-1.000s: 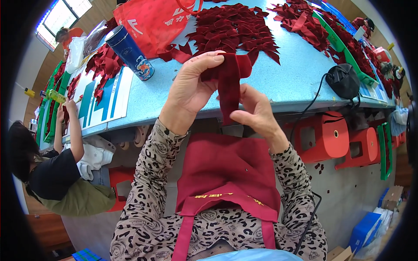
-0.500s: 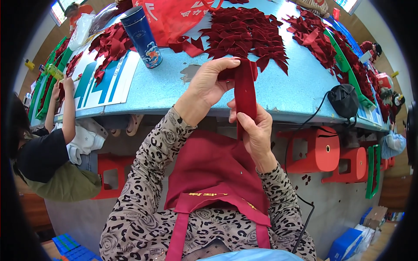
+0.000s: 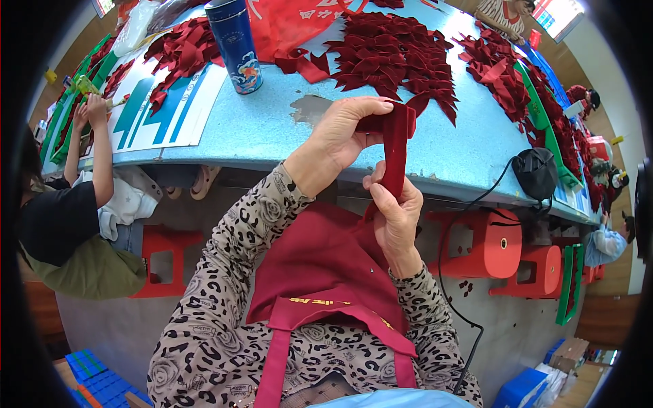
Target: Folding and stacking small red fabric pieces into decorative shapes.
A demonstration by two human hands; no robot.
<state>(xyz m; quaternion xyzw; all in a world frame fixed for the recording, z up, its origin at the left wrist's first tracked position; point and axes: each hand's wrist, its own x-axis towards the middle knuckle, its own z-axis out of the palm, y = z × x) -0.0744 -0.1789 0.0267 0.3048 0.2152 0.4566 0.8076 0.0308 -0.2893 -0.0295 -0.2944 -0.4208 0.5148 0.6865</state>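
Observation:
My left hand (image 3: 343,129) pinches the folded top of a dark red velvet ribbon (image 3: 394,151), thumb laid along its upper edge. From there the ribbon hangs down as a strip to my right hand (image 3: 396,214), whose thumb and fingers close on its lower part. Both hands are just in front of the near edge of the blue table (image 3: 292,146). Beyond them lies a dense pile of dark red velvet bows (image 3: 398,54). A red bag (image 3: 286,30) and loose red ribbon pieces (image 3: 306,66) lie left of that pile.
A dark blue tumbler (image 3: 235,47) stands on the table. Right are a black pouch (image 3: 534,170) with a cord, a green tray (image 3: 544,126) and red stools (image 3: 486,241). At left a co-worker (image 3: 58,217) sits by more red ribbon (image 3: 187,47).
The view has shifted slightly. Both hands keep hold of the ribbon; the right hand has turned a little, and the ribbon's hanging strip now looks narrower and more tilted.

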